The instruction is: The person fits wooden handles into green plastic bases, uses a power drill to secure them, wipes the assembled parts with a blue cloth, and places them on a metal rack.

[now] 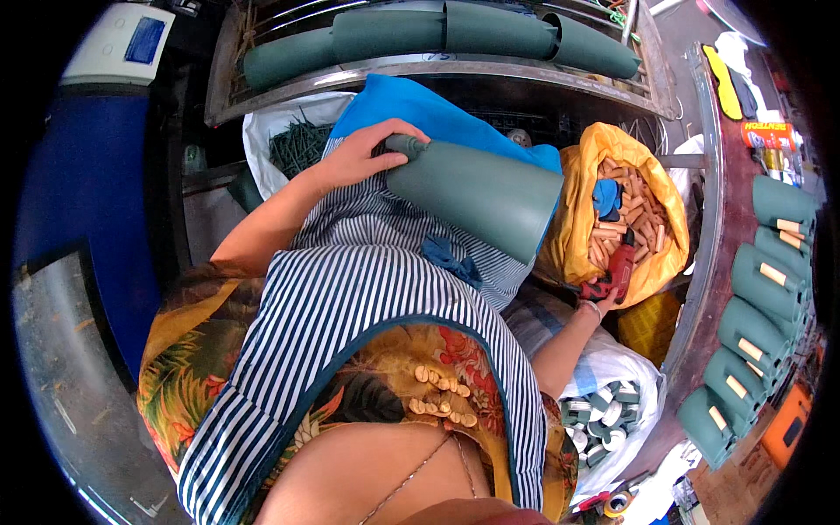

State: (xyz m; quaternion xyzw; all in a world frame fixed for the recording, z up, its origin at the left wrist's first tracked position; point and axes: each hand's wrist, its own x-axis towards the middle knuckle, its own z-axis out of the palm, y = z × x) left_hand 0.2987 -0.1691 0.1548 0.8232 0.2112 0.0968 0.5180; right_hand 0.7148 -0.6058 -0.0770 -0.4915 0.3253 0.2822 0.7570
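A dark green, tube-shaped plastic piece lies tilted across my lap, over a blue cloth and a striped apron. At its left end, my left hand is closed around the edge, beside a small green knob-like part. My right hand grips a red power screwdriver, whose dark tip points away from me. That tool is over the front of a yellow sack of short wooden pieces. A blue item also lies in the sack.
On the right bench, several green curved pieces with wooden pieces sit in a row. A metal rack holds more green pieces ahead. White sacks hold dark green strands and green-and-white caps. A blue machine stands left.
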